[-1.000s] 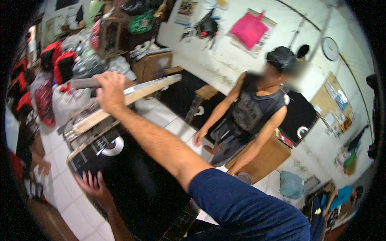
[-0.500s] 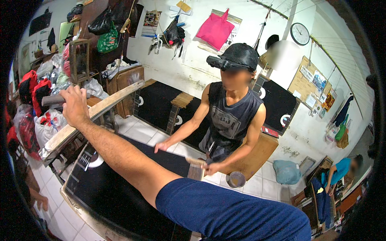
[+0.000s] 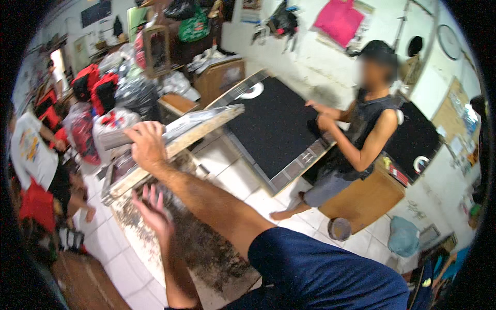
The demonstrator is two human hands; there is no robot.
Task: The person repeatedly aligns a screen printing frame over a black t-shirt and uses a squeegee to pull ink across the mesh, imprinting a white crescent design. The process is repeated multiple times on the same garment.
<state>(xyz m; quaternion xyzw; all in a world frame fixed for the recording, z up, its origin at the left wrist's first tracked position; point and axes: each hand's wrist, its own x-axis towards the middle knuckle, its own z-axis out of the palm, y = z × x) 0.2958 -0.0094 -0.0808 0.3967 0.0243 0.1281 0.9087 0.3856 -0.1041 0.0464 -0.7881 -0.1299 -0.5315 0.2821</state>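
My right hand (image 3: 147, 145) comes across from the blue sleeve, fingers curled round a grey bar (image 3: 113, 139). The bar lies over a wooden-edged frame (image 3: 170, 150), which is tilted with its far end toward the middle of the room. Below the frame's near edge my left hand (image 3: 155, 213) is raised, palm up and fingers spread, holding nothing. Under both arms stretches a worn tabletop (image 3: 217, 258) with dark stains. Beyond it, a co-worker (image 3: 374, 108) has both hands at the right edge of a black cloth panel (image 3: 279, 124) with a white ring and grey blocks along its borders.
A bucket (image 3: 339, 229) and a blue bag (image 3: 404, 236) stand on the tiled floor. Another black panel (image 3: 413, 137) leans behind the co-worker. At left are stuffed plastic bags (image 3: 82, 129) and a person in a white shirt (image 3: 33, 150). A wooden cabinet (image 3: 219, 82) stands at the wall.
My view has swung left. The black panel that covered the near table is gone from it, showing stained wood. My left hand has come into view. The co-worker now stands at a black panel farther off.
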